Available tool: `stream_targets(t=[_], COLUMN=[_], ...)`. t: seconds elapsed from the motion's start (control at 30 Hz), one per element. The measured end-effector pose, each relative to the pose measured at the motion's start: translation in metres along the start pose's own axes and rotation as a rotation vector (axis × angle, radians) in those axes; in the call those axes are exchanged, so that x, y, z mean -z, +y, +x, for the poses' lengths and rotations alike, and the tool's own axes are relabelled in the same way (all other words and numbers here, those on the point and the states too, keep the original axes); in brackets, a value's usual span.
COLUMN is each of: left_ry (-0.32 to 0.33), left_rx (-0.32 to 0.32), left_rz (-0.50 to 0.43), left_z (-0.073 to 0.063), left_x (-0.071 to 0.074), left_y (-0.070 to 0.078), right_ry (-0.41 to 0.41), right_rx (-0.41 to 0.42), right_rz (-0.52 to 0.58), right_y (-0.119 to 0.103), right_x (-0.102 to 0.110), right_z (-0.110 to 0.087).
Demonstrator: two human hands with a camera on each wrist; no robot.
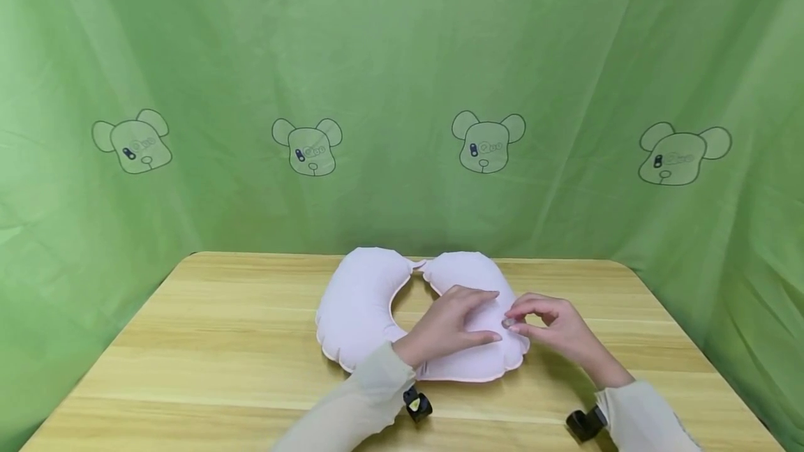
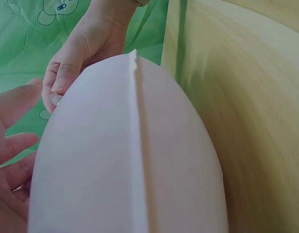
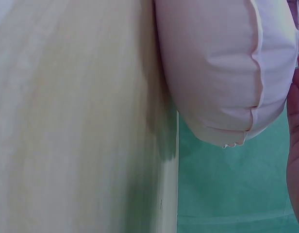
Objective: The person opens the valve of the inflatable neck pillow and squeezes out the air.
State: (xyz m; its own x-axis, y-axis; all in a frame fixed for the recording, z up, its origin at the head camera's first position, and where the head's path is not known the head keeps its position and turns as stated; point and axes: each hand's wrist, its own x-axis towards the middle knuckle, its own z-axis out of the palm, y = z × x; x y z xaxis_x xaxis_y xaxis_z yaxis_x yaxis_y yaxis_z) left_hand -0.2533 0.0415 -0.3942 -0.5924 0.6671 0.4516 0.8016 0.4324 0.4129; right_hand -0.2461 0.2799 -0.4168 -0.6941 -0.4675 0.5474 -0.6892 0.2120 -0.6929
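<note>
A pale pink inflated neck pillow (image 1: 358,298) lies on the table, its two ends toward the back. On the pillow's right arm is a small clear air valve (image 1: 507,323), which my right hand (image 1: 562,330) pinches between thumb and fingertips. The left wrist view also shows the valve (image 2: 56,99) under the right thumb. My left hand (image 1: 442,323) is over the right part of the pillow, thumb and fingers spread apart, holding nothing. Whether its palm touches the fabric I cannot tell. The seamed edge of the pillow (image 3: 222,63) fills much of the right wrist view.
The wooden table (image 1: 207,340) has rounded back corners. Behind it and on both sides hangs a green curtain (image 1: 396,54) printed with bear heads. A black wrist camera (image 1: 417,404) sits on the left wrist and another camera (image 1: 585,424) on the right.
</note>
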Motion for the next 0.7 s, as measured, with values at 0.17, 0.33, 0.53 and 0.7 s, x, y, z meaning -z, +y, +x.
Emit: stream_targets(t=[0.17,0.33,0.53,0.7], left_ry=[0.012,0.010,0.026,0.031], left_rx=[-0.011,-0.036,-0.059,-0.045], left_rz=[-0.035,0.008,0.076,0.078], left_z=[0.003,0.005,0.008,0.008], left_x=[-0.003,-0.009,-0.016,-0.017], left_y=[0.001,0.000,-0.002,-0.001], right_ry=[-0.004,-0.002,0.007,0.017], right_rx=[-0.005,-0.029,-0.023,-0.002], right_rz=[0.007,0.017,0.023,0.018], right_y=[0.002,0.002,0.001,0.004], right_x=[-0.001,-0.001,-0.003,-0.004], right_z=[0.000,0.000,0.000,0.000])
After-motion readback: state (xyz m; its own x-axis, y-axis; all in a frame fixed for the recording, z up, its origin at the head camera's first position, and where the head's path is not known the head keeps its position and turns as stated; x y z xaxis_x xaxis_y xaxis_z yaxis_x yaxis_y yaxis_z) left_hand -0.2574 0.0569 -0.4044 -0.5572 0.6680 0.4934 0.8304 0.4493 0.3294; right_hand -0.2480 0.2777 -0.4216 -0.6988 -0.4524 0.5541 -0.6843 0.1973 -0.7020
